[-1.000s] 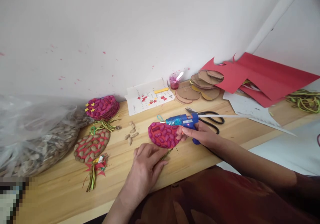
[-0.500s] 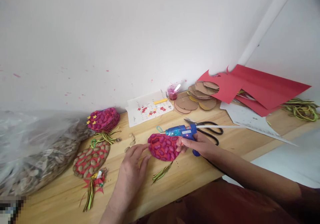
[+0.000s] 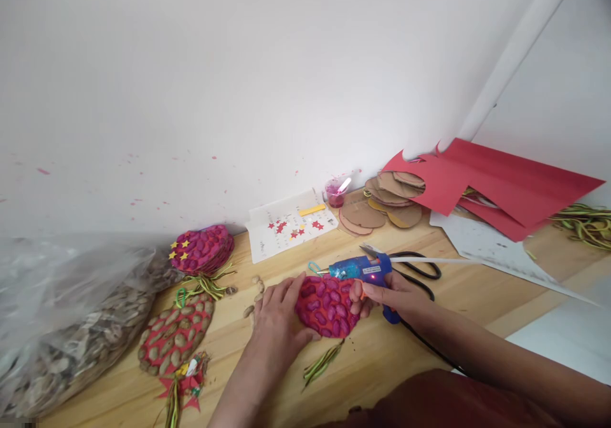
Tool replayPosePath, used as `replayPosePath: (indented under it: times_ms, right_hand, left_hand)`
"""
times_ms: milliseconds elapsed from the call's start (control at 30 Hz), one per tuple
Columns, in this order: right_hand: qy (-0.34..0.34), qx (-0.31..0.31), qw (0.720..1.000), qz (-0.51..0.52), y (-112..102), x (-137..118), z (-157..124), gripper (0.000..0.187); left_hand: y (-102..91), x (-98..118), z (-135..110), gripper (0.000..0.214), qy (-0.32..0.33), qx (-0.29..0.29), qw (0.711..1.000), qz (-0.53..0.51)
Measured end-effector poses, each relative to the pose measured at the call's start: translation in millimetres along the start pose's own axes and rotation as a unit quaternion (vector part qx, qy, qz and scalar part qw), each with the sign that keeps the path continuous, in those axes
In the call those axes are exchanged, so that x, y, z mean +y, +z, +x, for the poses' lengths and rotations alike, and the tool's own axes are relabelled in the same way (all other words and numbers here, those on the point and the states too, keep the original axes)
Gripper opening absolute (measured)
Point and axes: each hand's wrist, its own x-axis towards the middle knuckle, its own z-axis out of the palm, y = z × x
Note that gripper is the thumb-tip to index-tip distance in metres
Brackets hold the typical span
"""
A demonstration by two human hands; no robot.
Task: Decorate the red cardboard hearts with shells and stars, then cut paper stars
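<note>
A pink-painted, shell-covered heart ornament [image 3: 328,305] lies on the wooden table [image 3: 382,358], with green and yellow strands [image 3: 323,363] trailing from its lower end. My left hand [image 3: 279,322] rests on its left edge, fingers spread flat. My right hand [image 3: 391,296] grips a blue hot glue gun [image 3: 360,269], whose nozzle points left just above the ornament's top. A white glue stick [image 3: 439,261] sticks out of the gun's back.
Black scissors [image 3: 415,269] lie behind the gun. To the left are a red shell ornament [image 3: 175,331], a pink stack with yellow stars [image 3: 203,248], loose shells [image 3: 255,288] and a plastic bag of shells [image 3: 62,326]. At the back: star sheet [image 3: 291,224], pink cup [image 3: 335,193], cardboard cutouts [image 3: 382,202], red paper [image 3: 496,180].
My left hand has moved from below the ornament, round its left side, and now lies on its left edge. The view has tilted upward, so everything sits lower in frame.
</note>
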Motion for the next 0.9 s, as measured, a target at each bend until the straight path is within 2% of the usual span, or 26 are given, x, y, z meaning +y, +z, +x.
replayPosePath:
  times_ms: [200,367,467,667,900]
  right_hand:
    - [0.004,-0.009,0.999,0.048,-2.7,0.6,1.1,0.034]
    - [0.010,-0.002,0.999,0.036,-1.9,-2.5,0.2,0.032]
    - [0.013,-0.007,0.999,0.029,-1.2,-4.9,0.5,0.032]
    - [0.018,-0.007,0.999,0.032,-0.9,-5.9,-0.8,0.031]
    - [0.037,-0.010,0.996,0.081,7.0,-16.5,6.8,0.031]
  left_hand:
    - [5.1,-10.9,-4.8,0.090,0.060,0.054,0.997,-0.007]
    - [-2.2,-17.4,-2.2,0.040,0.052,0.163,0.985,-0.029]
    - [-8.8,-17.4,-0.5,0.023,0.037,0.184,0.979,-0.075]
    - [-11.6,-11.3,-0.2,0.017,0.026,0.180,0.976,-0.117]
    - [-8.8,-10.7,0.7,0.018,0.015,0.209,0.970,-0.121]
